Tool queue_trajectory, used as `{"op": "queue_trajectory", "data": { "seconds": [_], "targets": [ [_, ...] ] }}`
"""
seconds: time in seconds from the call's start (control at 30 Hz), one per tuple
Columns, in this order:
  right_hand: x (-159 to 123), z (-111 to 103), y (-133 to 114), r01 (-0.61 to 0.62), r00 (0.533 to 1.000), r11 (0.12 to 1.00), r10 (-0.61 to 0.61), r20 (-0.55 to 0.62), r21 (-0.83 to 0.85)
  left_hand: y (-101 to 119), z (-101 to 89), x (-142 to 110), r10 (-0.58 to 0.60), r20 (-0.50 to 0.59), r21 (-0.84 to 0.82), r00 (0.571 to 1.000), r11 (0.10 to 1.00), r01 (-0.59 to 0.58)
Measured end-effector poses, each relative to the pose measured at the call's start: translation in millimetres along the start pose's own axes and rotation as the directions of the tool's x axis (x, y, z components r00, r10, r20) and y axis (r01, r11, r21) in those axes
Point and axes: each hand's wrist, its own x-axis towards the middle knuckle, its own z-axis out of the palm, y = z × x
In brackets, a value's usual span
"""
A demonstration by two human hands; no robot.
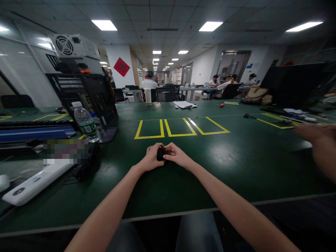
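A small black object (160, 154) with rounded edges, its exact kind not clear, is between my two hands just above or on the green table (210, 182). Fingers of my left hand (151, 156) wrap round its left side. From the right, my right hand (177, 155) pinches its edge with thumb and fingers. Part of the object is hidden by the fingers. Just beyond the hands lie yellow tape outlines (181, 134) on the tabletop.
At left stand a water bottle (85, 122), an open computer case (98, 92) and a white elongated device (34, 185). Further back are a white cup (148, 97) and a clipboard (184, 104). Another person's hand (315, 134) reaches in at right, near a black monitor (294, 85).
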Motion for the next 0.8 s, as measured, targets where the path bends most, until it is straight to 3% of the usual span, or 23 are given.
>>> {"op": "queue_trajectory", "data": {
  "seconds": [0.2,0.37,0.53,0.7,0.8],
  "targets": [
    [5.5,2.9,3.5,0.018,0.998,1.000,-0.019,-0.064,-0.013,0.8,-1.2,0.0,-0.001,0.006,0.020,1.000,1.000,0.001],
    [8.8,1.2,10.6,-0.085,0.995,0.996,0.083,-0.063,-0.027,3.0,-3.9,-1.2,-0.010,0.017,0.007,1.000,1.000,0.010],
    [4.5,0.1,7.6,-0.028,1.000,1.000,0.027,-0.013,-0.012,3.8,-3.7,-1.7,-0.034,0.021,-0.002,0.999,0.999,0.034],
    [5.2,2.1,6.6,0.016,0.998,1.000,-0.018,-0.058,-0.022,3.5,-3.9,-2.4,-0.015,0.014,-0.004,1.000,1.000,0.015],
    [7.4,2.8,10.8,-0.023,0.996,0.999,0.021,-0.083,-0.029,3.4,-5.6,-4.2,0.008,0.029,-0.020,1.000,1.000,-0.007]
  ]
}}
